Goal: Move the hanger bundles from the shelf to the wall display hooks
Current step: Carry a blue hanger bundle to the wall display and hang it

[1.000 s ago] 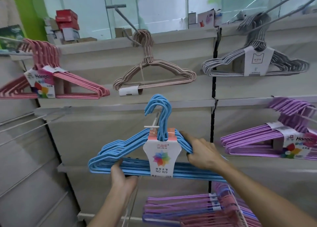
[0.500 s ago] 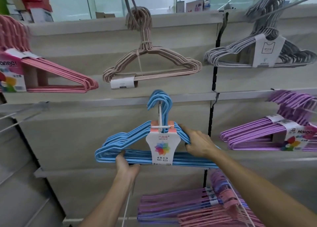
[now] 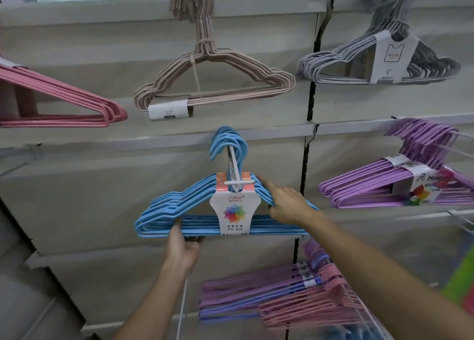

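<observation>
Nearest the camera, two bare forearms are reaching up from the lower edge. Since a second ago the view has been tilting and closing in — the pink hanger bundle [image 3: 77, 103] at left is now cut by the frame edge, and the upper bundles are sitting higher.

The left hand [image 3: 183, 247] is gripping the bottom bars of the blue hanger bundle [image 3: 179, 211] from below, thumb over the front, much as in the earlier frames. The right hand [image 3: 287, 206] is differing: earlier its fingers were wrapped on the right shoulder of the bundle; now the index finger is stretching up along the sloped wires while the other fingers are curling round them.

The blue hanger bundle is hanging against the wall panel at centre, its long axis running left to right, near level, with the hooks pointing up and curling over to the left. Its hooks are sitting over a white display hook [image 3: 234, 165], whose front crossbar is showing just above the paper label [image 3: 234, 211].

Below right, a mixed purple and pink bundle [image 3: 269, 296] is lying lower down, blurred. Farther out, a purple bundle [image 3: 384, 188] is hanging at right — above, a beige bundle [image 3: 218, 83] and a grey bundle [image 3: 359, 65].
</observation>
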